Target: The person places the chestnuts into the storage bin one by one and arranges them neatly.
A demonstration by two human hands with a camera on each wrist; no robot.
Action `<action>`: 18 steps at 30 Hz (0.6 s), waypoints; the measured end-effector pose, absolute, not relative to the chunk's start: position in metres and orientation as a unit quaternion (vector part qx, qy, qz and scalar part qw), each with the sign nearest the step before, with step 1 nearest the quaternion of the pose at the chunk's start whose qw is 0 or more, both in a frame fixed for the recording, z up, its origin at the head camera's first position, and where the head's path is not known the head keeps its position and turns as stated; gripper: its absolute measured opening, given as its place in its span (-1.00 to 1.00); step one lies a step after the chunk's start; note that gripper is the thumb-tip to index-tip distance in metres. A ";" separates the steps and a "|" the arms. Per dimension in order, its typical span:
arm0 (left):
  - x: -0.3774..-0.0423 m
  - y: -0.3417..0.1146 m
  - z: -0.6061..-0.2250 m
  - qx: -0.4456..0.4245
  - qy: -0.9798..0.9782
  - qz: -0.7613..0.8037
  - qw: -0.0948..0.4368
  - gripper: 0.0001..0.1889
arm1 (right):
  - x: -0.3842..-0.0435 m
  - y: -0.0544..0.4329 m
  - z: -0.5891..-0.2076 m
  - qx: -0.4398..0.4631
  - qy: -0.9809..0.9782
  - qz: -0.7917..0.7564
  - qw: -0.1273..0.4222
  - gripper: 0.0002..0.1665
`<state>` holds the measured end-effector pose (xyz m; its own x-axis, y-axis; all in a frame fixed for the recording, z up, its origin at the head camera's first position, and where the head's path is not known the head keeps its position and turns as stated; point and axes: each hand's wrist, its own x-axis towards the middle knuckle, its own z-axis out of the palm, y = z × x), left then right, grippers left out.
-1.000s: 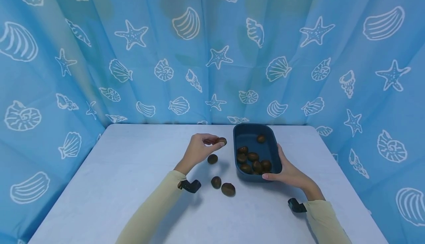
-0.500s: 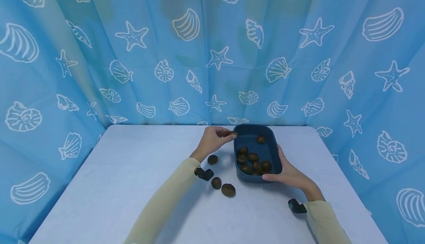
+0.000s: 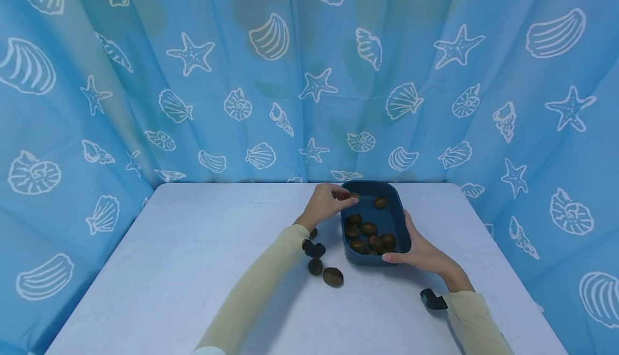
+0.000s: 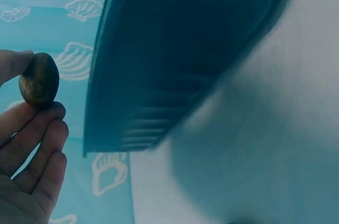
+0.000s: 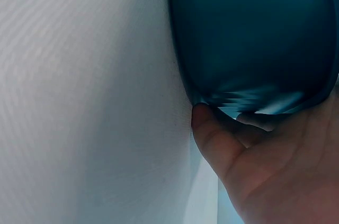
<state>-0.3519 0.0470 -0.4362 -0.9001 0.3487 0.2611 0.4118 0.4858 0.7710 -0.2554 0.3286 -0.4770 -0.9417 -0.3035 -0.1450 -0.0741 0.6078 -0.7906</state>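
My left hand [image 3: 325,203] pinches a brown, glossy chestnut [image 4: 39,81] between thumb and fingertips. In the head view this hand is over the left rim of a dark blue box [image 3: 365,260], near its far left corner. Several chestnuts [image 3: 369,229] lie inside the box, mostly bunched at the near end; a lone chestnut [image 3: 380,202] sits toward the far end. My right hand [image 3: 423,250] grips the box's near right corner, thumb on the near side and fingers along the right side. In the right wrist view, the box's outer wall [image 5: 249,33] hides most of the fingers.
Left of the box on the white table [image 3: 193,269] lie two chestnuts [image 3: 333,277] close together. A further chestnut [image 3: 313,233] is partly covered by my left forearm. A blue seashell-print curtain [image 3: 261,92] hangs behind and on both sides.
My left hand has carried the pinched chestnut rightward from the table's middle to over the box's left rim. The right hand and box have stayed in place.
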 end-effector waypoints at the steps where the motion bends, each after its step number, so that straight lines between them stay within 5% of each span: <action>1: -0.353 0.049 -0.437 -0.224 -0.862 -0.454 0.034 -0.65 | -0.255 0.329 -0.477 -0.106 0.887 -0.429 0.134 0.58; 18: -0.353 0.080 -0.447 -0.218 -0.900 -0.378 -0.013 -0.61 | -0.256 0.330 -0.479 -0.091 0.890 -0.421 0.148 0.59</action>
<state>-0.3533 0.0804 -0.4473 -0.9042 0.4030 0.1412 0.3829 0.6187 0.6860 -0.2563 0.3304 -0.4789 -0.9395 -0.2870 -0.1872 -0.0373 0.6286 -0.7768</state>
